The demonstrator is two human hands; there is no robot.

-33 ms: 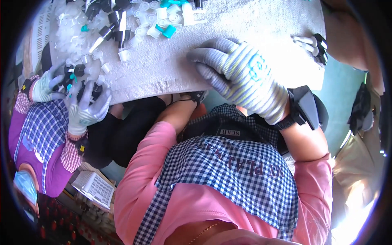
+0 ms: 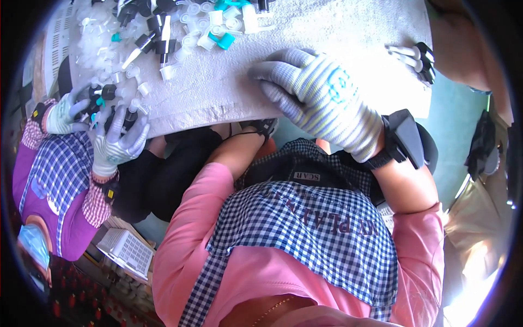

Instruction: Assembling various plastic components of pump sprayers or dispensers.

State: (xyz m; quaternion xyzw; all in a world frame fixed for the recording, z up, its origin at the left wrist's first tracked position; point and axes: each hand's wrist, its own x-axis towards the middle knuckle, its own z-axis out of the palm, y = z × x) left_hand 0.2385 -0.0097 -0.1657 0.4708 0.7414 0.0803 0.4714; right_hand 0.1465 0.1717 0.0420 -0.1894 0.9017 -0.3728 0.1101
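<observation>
My right hand (image 2: 332,103), in a striped grey-white knit glove, rests on the white cloth-covered table (image 2: 229,82) near its front edge. Its fingers are loosely bent, with a gap between thumb and index finger, and I see nothing held. On its wrist sits a black watch-like device. My left forearm (image 2: 243,150) reaches to the table's edge, where a dark band shows at the wrist; the left hand itself is hidden. Far left on the table lies a heap of clear, black and teal plastic pump heads and caps (image 2: 190,32). Several black pieces with white stems (image 2: 411,57) lie at the right edge.
On the left, a co-worker in purple sleeves and a checked apron handles small black and teal pieces with gloved hands (image 2: 111,150). A bare limb of another person (image 2: 468,49) is at the far right. A white carton (image 2: 128,248) stands low on the left.
The view has shifted very slightly. My right hand keeps the same pose on the table.
</observation>
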